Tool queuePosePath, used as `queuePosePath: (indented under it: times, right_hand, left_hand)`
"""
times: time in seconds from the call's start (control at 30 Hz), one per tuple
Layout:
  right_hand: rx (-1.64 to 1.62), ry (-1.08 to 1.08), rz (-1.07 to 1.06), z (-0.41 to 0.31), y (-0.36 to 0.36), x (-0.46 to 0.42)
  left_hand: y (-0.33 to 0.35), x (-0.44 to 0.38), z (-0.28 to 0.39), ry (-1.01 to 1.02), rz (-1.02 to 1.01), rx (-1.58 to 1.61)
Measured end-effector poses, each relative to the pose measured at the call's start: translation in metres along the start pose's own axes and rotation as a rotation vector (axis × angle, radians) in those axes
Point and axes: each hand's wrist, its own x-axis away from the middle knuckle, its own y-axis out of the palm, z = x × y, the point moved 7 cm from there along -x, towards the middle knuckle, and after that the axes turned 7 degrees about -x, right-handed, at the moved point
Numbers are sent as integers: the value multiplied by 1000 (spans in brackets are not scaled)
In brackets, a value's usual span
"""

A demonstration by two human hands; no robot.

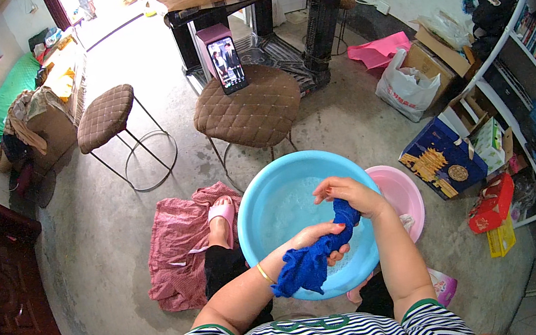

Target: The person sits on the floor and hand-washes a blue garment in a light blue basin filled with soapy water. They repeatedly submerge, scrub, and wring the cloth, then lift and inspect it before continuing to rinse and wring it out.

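A twisted blue cloth (309, 263) is gripped in my left hand (319, 243), its loose end hanging over the near rim of a light blue plastic basin (252, 185). At the cloth's upper end is my right hand (351, 195), with its fingers apart and partly curled; whether it grips the cloth I cannot tell. Soapy water (279, 207) lies in the basin below both hands. Partly behind the basin, at its right, stands a pink basin (396, 181) with a small whitish cloth (407, 220) in it.
A red checked cloth (171, 251) lies on the floor at the left, under my slippered foot. Beyond the basin, a brown padded stool (249, 118) bears a phone (227, 66) leaning on a box. Another stool (107, 116) stands left. Boxes (442, 158) and a shelf (486, 64) are right.
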Motion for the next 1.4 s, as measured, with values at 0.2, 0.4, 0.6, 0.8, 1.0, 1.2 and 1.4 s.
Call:
queuePosePath:
  times: [0.2, 0.4, 0.6, 0.8, 1.0, 1.2, 1.4]
  right_hand:
    - [-489, -100, -132, 9, 0, 2]
    - [-1067, -349, -110, 16, 6, -1]
    - [-1361, -254, 113, 12, 35, -6]
    - [-848, -168, 164, 7, 14, -10]
    - [-461, -53, 239, 0, 10, -5]
    - [-180, -2, 178, -3, 11, 1]
    - [145, -18, 250, -5, 12, 3]
  left_hand:
    - [22, 6, 1, -63, -264, 386]
    - [46, 20, 12, -28, -552, 730]
    - [24, 11, 26, 169, -516, 745]
    - [26, 19, 26, 140, -280, 362]
    - [7, 8, 16, 179, 129, -83]
    - [0, -4, 12, 276, 267, -489]
    - [-20, -16, 10, 323, 401, -638]
